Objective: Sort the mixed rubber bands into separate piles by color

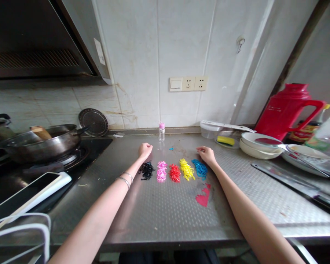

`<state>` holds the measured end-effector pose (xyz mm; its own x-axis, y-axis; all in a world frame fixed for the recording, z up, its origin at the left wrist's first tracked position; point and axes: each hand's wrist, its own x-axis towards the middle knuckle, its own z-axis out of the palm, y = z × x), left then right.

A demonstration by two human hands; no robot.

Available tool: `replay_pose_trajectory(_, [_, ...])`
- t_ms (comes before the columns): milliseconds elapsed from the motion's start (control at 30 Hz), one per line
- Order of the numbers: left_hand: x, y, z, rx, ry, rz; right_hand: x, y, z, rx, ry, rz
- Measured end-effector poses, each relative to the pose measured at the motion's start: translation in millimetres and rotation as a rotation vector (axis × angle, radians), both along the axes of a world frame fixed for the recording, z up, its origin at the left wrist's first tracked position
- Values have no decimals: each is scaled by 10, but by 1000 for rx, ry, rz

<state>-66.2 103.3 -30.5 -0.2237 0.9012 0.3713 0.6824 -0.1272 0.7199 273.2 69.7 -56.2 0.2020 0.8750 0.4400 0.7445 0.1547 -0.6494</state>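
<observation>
Five small piles of what look like rubber bands lie in a row on the steel counter point(165, 216): black point(147, 171), pink point(161, 171), red point(174, 173), yellow point(186, 169) and blue point(200, 169). Just beyond the black pile, my left hand point(145, 151) rests in a loose fist, with bracelets on its wrist. My right hand point(207, 154) lies behind the blue pile, its fingers curled in and nothing seen in them. Against the wall, between both hands, stands a small clear bottle point(161, 132) with a pink cap.
A torn red piece point(203, 196) lies near the blue pile. On the right are a knife point(288, 179), bowls point(260, 149), a sponge point(226, 140) and a red thermos point(283, 110). At left, a pan point(44, 145) sits on the stove, with a white-framed dark panel point(27, 192) nearer me.
</observation>
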Motion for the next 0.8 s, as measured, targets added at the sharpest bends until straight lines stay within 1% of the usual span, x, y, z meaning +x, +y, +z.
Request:
replay_pose_trajectory(67, [158, 48, 12, -6, 47, -76, 6, 3, -4, -6, -8, -6])
replay_pose_trajectory(200, [495, 149, -28, -6, 163, -333, 14, 10, -7, -9, -31, -21])
replay_pose_trajectory(267, [643, 186, -65, -26, 221, -404, 14, 10, -4, -14, -37, -26])
replay_pose_trajectory(333, [763, 216, -98, -35, 273, -396, 11, 4, 3, -20, -38, -33])
replay_pose_trajectory(467, [906, 272, -124, -64, 301, -285, 8, -13, 18, -22, -20, -41])
replay_pose_trajectory(633, [937, 328, -119, -131, 323, -349, 9, -15, 16, -32, -11, -40])
replay_pose_trajectory(800, [942, 319, -116, -143, 307, -337, 10, -14, 7, -13, -19, -35])
